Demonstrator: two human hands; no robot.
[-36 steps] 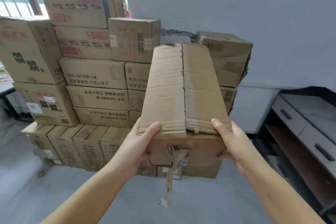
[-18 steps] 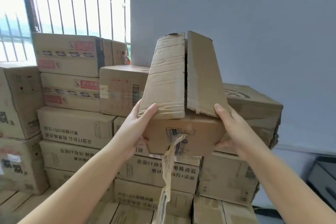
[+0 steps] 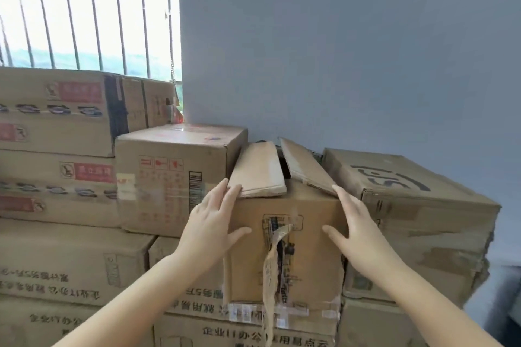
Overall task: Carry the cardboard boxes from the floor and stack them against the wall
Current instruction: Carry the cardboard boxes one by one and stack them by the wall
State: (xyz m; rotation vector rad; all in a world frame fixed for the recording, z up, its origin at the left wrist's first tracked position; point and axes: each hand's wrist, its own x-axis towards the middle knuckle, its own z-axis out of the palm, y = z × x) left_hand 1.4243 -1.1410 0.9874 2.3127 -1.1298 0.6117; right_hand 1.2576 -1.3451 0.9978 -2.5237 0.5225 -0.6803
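Hands (image 3: 282, 229) flank stacked box (image 3: 284, 253).

Plain grey-blue wall (image 3: 352, 51), bright barred window (image 3: 84, 14) at left

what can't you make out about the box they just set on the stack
Head view only:
- Inside of the box: its two top flaps gape, but the gap is dark.
- Its label: torn, with loose tape hanging over it.
- Its far end against the wall: hidden by the flaps.
- Its sides: covered by the left hand and right hand.
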